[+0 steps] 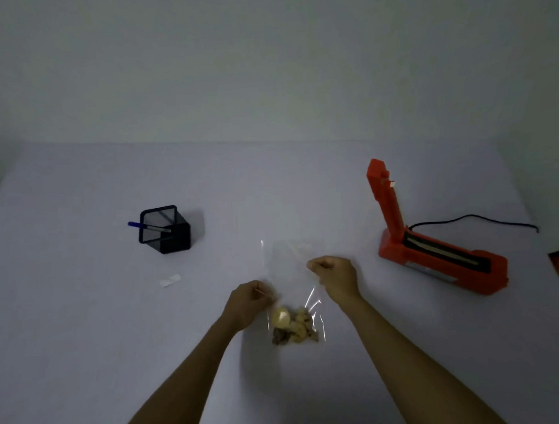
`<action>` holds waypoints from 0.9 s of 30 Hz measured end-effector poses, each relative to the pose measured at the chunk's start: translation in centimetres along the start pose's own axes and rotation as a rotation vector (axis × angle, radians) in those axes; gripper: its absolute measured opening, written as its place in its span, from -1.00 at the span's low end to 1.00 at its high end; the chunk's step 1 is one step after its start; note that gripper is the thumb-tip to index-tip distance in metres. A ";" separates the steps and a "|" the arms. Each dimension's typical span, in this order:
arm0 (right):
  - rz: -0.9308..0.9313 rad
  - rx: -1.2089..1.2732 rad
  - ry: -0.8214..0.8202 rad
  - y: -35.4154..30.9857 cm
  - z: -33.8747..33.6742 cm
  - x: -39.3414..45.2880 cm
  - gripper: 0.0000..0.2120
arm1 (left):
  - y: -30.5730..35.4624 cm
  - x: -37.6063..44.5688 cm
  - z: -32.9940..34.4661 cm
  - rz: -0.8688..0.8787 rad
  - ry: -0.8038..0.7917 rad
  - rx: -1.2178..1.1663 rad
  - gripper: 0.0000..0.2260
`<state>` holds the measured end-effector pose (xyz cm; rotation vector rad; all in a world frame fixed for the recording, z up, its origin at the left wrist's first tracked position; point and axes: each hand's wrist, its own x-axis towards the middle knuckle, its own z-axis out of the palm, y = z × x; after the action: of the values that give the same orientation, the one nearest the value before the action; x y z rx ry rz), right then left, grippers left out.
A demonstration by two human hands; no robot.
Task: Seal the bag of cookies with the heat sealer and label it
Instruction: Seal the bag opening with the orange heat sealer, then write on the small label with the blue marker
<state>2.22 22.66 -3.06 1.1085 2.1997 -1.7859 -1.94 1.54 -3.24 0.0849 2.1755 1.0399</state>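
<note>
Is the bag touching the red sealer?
Apart. The head view shows bare table between the bag and the sealer.

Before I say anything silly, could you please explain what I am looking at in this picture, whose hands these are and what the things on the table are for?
There is no robot here. The one picture comes from a camera worn on a person's head, looking forward and down, so the two bare arms reaching in from the bottom are that person's own.

The left hand and the right hand each pinch a side of a clear plastic bag that lies on the white table; the cookies sit at its near end.

To the right is an orange heat sealer with its arm raised and a black cord trailing off. To the left stands a black mesh pen holder with a blue pen, and nearer lies a small white label.
</note>
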 end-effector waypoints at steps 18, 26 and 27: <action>-0.425 -0.755 0.098 6.4 0.5 -2.9 -0.67 | -2.5 2.1 -0.1 0.543 0.104 0.926 -0.50; -0.433 -0.747 0.054 5.7 0.2 -2.9 -0.66 | -2.4 1.6 0.3 0.477 0.086 0.878 -0.51; -0.432 -0.731 0.046 5.4 0.1 -2.8 -0.66 | -2.1 1.3 0.1 0.459 0.101 0.852 -0.50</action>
<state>7.41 21.50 -6.08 0.5402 2.8980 -0.8609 -2.29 0.64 -5.50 0.9683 2.6105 0.2590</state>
